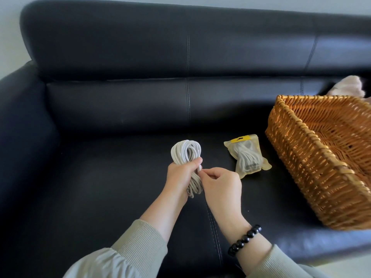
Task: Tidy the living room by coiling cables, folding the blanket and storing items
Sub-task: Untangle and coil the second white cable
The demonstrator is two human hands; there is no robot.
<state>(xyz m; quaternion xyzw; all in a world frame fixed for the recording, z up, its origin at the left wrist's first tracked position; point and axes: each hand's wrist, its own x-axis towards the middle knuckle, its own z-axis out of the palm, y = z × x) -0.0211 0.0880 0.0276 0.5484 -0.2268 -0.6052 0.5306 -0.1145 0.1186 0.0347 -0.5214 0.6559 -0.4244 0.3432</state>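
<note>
Two hands meet above the middle of the seat of a black leather sofa (112, 177), and the widest room is on their left, where the dark seat runs from the hands to the padded armrest (22, 127). A broad strip of seat also lies between the hands and the backrest (140, 57). On the right the room is narrower. A small yellowish pouch (248, 157) with a white cord inside lies flat on the seat, near the right hand but apart from it. Just beyond the pouch stands a brown wicker basket (301, 167), with its near corner close to the front edge of the seat. Behind the basket, at the far right of the view, a piece of pale pink blanket (349, 86) shows against the backrest. The white cable (185, 150) is wound into a long bundle that stands almost upright. Its upper loops rise above the left hand (180, 173) and its lower loops hang below the palm, beside the wrist. The left hand is clenched round the waist of the bundle, with the thumb lying across the front. The right hand (220, 187) is just beside it; its thumb and forefinger pinch a strand at the right side of the bundle, and the other fingers are curled in. A bracelet of black beads (244, 239) sits on the right wrist.
</note>
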